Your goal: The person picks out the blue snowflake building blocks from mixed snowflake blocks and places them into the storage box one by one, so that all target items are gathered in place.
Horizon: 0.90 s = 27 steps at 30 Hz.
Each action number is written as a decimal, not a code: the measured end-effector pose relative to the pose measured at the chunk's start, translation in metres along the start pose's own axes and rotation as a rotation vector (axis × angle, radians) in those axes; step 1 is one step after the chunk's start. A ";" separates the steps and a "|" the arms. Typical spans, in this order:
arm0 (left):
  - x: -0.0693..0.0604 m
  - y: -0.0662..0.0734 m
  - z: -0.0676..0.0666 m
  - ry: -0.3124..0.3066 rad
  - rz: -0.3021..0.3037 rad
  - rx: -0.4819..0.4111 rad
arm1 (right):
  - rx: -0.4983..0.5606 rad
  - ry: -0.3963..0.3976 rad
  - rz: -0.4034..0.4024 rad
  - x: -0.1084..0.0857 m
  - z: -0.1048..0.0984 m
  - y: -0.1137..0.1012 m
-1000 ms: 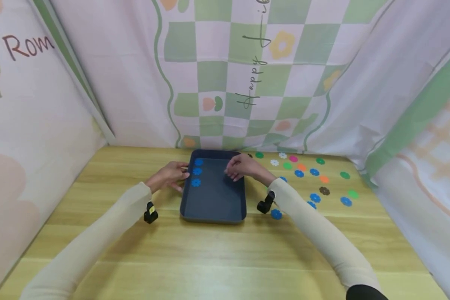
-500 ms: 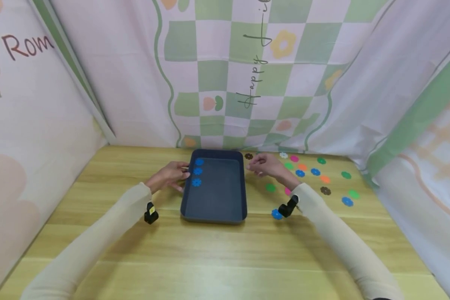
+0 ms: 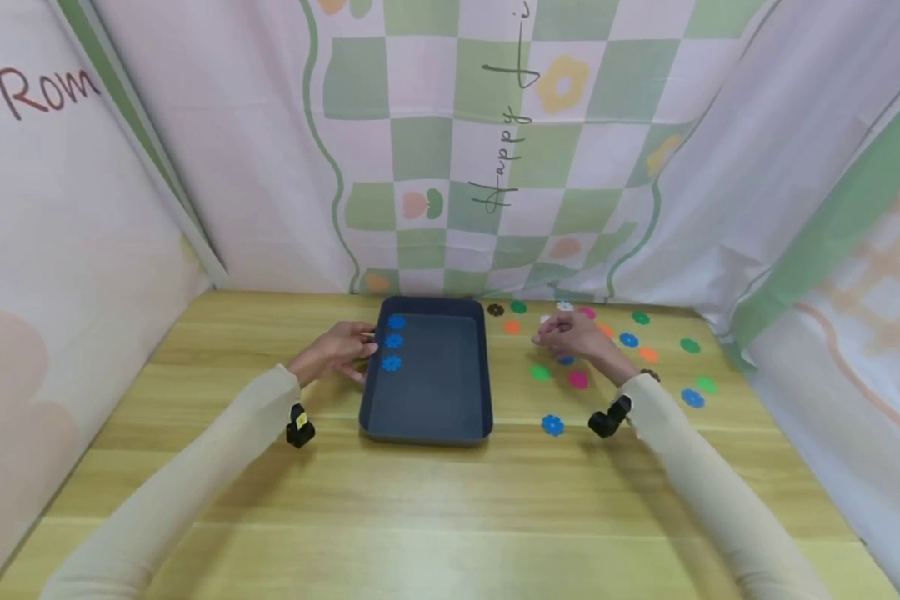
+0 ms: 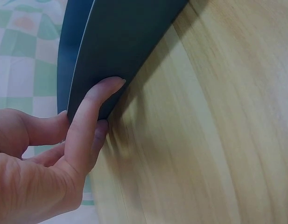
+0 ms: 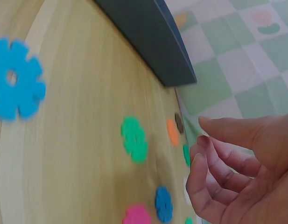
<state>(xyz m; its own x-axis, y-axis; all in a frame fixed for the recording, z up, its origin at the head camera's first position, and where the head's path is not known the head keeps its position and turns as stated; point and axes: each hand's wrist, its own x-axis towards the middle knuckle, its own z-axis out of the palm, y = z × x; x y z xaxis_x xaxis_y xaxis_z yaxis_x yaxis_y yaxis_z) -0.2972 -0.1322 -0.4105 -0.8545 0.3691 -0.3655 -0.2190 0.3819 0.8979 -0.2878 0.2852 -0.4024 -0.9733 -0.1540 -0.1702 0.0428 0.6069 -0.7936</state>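
Observation:
A dark tray [image 3: 427, 437] holds three blue flower-shaped pieces [image 3: 393, 341] in a column along its left side. My left hand [image 3: 337, 350] rests at the tray's left wall; in the left wrist view, one finger of the left hand [image 4: 55, 163] lies along the outer wall [image 4: 120, 46] and another touches the rim. My right hand [image 3: 577, 337] hovers over the loose pieces right of the tray. In the right wrist view, the right hand [image 5: 242, 168] has its fingers loosely bent, thumb apart, nothing between them. Below it lies a blue piece [image 5: 163, 204].
Flower-shaped pieces in several colours lie scattered on the wooden table [image 3: 420, 517], including a green one [image 3: 540, 372], a pink one [image 3: 578, 379] and a near blue one [image 3: 552, 425]. A patterned curtain [image 3: 420, 150] hangs behind the table.
My right hand has moved rightward from above the tray to above the scattered pieces. The left hand and the three blue pieces keep their places.

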 end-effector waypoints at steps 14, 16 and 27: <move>0.002 -0.001 -0.001 0.005 -0.007 -0.007 | -0.026 0.012 0.072 -0.008 -0.021 0.028; 0.002 -0.001 -0.001 0.004 -0.005 -0.005 | -0.036 0.006 0.079 -0.008 -0.023 0.030; 0.003 -0.003 -0.002 0.002 -0.008 -0.005 | -0.027 -0.005 0.101 -0.010 -0.025 0.033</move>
<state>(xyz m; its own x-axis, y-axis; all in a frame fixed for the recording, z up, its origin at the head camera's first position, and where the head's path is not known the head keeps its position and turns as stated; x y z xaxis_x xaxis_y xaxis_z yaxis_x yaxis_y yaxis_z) -0.3000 -0.1334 -0.4138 -0.8536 0.3647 -0.3718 -0.2278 0.3805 0.8963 -0.2819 0.3263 -0.4118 -0.9632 -0.0942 -0.2516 0.1349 0.6401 -0.7563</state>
